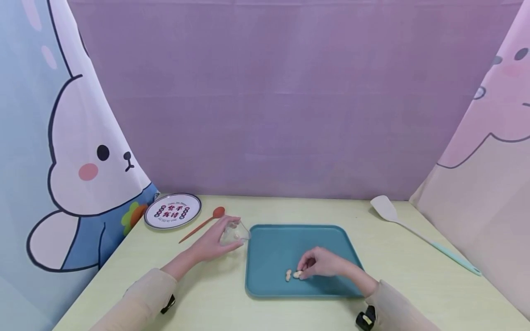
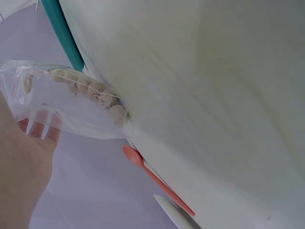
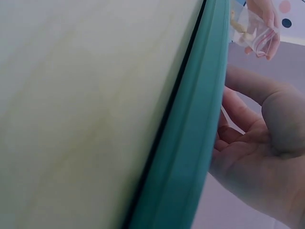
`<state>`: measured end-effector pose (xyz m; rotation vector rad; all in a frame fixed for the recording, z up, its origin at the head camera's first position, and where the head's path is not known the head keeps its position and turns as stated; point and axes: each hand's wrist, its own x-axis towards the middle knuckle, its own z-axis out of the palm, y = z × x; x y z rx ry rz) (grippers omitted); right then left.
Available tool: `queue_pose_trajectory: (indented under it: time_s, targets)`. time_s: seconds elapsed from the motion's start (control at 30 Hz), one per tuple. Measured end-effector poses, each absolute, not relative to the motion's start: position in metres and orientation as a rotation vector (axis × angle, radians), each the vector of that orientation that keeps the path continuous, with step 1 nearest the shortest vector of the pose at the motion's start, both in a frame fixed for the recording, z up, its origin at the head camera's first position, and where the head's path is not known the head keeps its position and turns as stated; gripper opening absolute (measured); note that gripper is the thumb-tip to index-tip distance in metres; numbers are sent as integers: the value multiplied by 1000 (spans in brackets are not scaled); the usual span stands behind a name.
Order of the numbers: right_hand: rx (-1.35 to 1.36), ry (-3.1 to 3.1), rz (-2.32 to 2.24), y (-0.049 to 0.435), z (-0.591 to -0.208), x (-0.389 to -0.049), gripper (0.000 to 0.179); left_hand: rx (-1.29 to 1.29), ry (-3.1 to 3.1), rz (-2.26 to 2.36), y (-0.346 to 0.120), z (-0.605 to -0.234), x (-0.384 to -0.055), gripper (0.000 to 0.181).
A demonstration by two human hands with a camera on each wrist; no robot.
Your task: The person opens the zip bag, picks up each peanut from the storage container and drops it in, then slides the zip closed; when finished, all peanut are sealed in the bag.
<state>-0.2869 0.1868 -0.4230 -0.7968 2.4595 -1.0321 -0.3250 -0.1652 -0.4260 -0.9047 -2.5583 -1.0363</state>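
My left hand holds a clear plastic zip bag just beyond the left edge of a teal tray. Several peanuts in their shells lie along the lower side of the bag in the left wrist view. Over the tray, the thumb and fingertips of my right hand pinch a peanut close to the tray's surface. Another peanut lies on the tray just left of it. The tray's rim hides the right fingertips in the right wrist view.
A red spoon lies left of the bag, beside a white oval plate with red lettering. At the far right rests a spatula with a white head and mint handle. A purple curtain hangs behind the table.
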Motion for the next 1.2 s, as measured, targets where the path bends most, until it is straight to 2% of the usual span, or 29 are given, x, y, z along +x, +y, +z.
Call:
queue_pose_trajectory:
  time_s: [0.5, 0.73, 1.2]
  targets:
    - [-795, 2533, -1186, 176, -411, -288, 13, -923, -2536, -1022, -166, -428, -325, 66]
    - [-821, 2617, -1278, 161, -405, -302, 16, -909, -2546, -1013, -166, -427, -326, 67]
    - [-882, 2619, -1492, 102, -387, -318, 21, -915, -2550, -1035, -166, -428, -328, 67]
